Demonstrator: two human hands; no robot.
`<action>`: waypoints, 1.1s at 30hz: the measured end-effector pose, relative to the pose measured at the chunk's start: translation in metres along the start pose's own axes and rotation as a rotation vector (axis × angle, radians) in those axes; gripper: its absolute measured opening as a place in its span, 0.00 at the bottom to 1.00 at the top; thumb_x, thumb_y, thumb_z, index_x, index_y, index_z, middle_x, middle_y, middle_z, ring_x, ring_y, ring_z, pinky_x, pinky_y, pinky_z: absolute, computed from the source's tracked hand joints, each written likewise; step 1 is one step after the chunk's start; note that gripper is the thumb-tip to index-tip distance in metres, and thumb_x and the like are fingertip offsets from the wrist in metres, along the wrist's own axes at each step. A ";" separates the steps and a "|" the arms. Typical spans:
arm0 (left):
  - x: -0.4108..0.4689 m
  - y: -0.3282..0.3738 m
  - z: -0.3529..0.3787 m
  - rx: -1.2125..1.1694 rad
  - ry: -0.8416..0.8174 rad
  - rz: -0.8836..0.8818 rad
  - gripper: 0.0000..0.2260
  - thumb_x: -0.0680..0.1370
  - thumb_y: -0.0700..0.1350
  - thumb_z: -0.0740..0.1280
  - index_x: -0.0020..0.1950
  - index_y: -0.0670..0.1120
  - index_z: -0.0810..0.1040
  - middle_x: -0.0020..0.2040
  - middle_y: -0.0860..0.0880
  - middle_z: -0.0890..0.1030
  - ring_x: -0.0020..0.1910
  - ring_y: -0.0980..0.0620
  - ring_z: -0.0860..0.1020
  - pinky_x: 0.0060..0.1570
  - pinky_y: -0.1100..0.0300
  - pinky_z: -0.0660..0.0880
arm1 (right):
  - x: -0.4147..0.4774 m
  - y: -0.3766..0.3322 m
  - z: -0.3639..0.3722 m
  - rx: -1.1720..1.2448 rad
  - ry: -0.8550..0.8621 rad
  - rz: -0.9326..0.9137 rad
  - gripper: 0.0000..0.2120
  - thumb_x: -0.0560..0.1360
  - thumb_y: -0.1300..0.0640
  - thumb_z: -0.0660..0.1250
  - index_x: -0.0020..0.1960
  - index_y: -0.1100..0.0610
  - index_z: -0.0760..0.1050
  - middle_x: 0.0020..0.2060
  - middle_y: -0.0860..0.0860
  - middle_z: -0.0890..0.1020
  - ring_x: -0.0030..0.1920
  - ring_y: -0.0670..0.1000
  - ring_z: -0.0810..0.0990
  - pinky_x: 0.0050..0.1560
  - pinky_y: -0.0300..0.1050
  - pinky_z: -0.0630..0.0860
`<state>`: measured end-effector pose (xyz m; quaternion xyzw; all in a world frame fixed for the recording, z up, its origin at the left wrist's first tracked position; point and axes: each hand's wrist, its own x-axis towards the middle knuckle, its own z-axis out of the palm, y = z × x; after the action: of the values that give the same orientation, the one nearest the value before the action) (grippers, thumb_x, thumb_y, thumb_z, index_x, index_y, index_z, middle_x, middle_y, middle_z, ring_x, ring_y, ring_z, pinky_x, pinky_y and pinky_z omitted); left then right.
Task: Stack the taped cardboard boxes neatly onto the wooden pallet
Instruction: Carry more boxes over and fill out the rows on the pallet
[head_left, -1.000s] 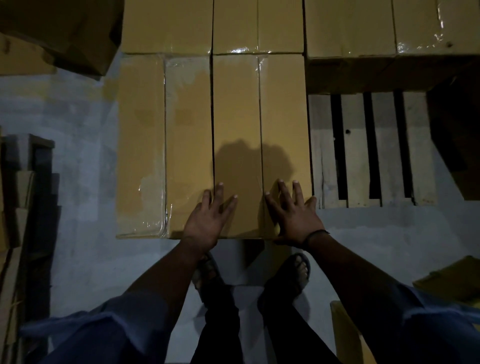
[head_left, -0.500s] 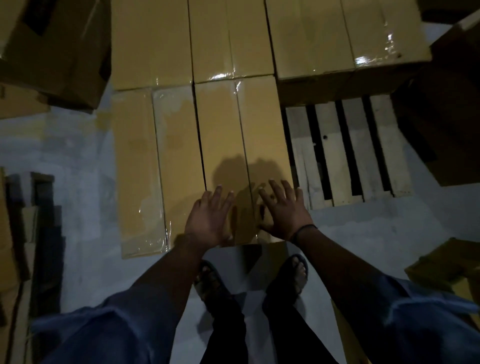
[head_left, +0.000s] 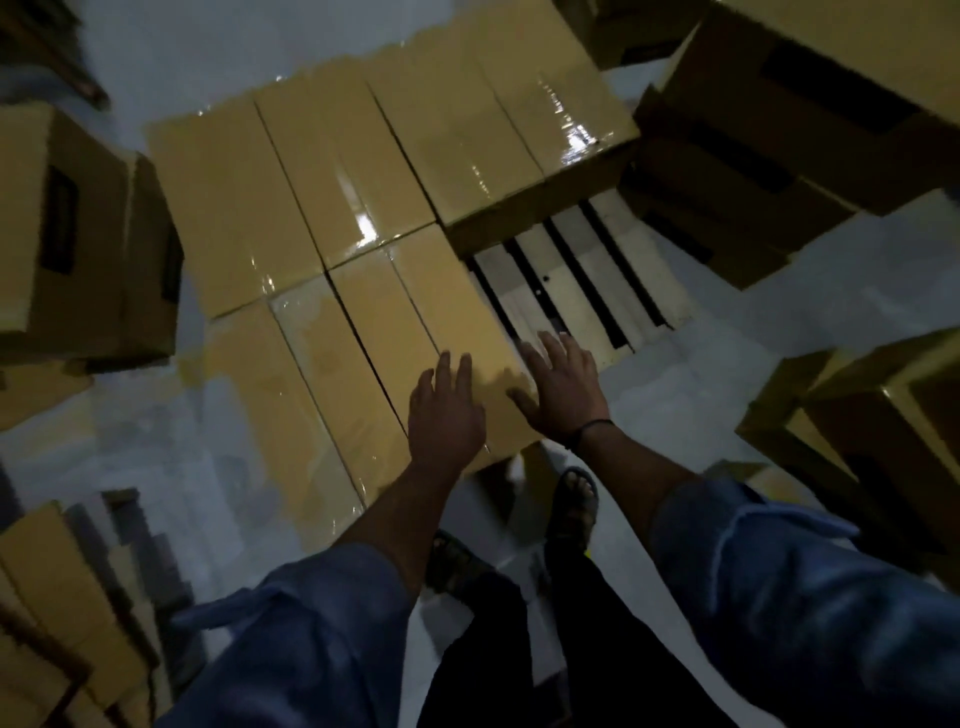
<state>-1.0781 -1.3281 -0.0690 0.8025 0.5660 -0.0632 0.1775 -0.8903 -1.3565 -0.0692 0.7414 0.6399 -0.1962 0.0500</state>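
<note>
Several taped cardboard boxes lie flat side by side on the wooden pallet (head_left: 587, 275), whose bare slats show at the right. My left hand (head_left: 447, 410) lies with straight fingers on the near end of the front right box (head_left: 415, 322). My right hand (head_left: 563, 384) is open too, with its fingers spread at that box's near right corner beside the bare slats. Neither hand grips anything. A taller taped box (head_left: 498, 130) stands at the pallet's far right.
Loose cardboard boxes stand at the left (head_left: 78, 234), far right (head_left: 779, 130) and near right (head_left: 883, 426). Flattened cardboard is piled at the lower left (head_left: 62, 597). My sandalled feet (head_left: 574, 506) stand on the pale floor just before the pallet.
The view has swung and tilted to the right and drawn back. Both hands stay flat on the box's near end, the right one shifted toward its right corner.
</note>
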 end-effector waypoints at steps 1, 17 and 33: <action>-0.004 0.010 -0.011 -0.012 0.000 0.019 0.32 0.80 0.53 0.66 0.83 0.47 0.61 0.81 0.42 0.63 0.74 0.37 0.67 0.69 0.44 0.70 | -0.011 0.002 -0.011 0.024 0.007 0.032 0.34 0.82 0.36 0.57 0.82 0.52 0.55 0.81 0.57 0.56 0.80 0.62 0.53 0.76 0.66 0.55; -0.031 0.213 -0.099 -0.156 0.022 0.242 0.29 0.79 0.55 0.68 0.79 0.48 0.68 0.75 0.45 0.72 0.70 0.41 0.73 0.67 0.47 0.71 | -0.143 0.126 -0.135 0.290 0.210 0.373 0.31 0.80 0.38 0.61 0.79 0.52 0.63 0.75 0.55 0.68 0.74 0.59 0.63 0.72 0.55 0.64; 0.033 0.421 -0.126 -0.195 0.029 0.411 0.28 0.82 0.57 0.64 0.80 0.49 0.66 0.77 0.49 0.70 0.73 0.44 0.70 0.70 0.48 0.69 | -0.154 0.321 -0.214 0.277 0.334 0.489 0.30 0.80 0.38 0.60 0.77 0.51 0.65 0.71 0.53 0.72 0.71 0.57 0.67 0.68 0.54 0.69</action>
<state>-0.6872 -1.3785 0.1275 0.8810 0.3964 0.0406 0.2552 -0.5468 -1.4862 0.1255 0.8947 0.4095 -0.1393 -0.1115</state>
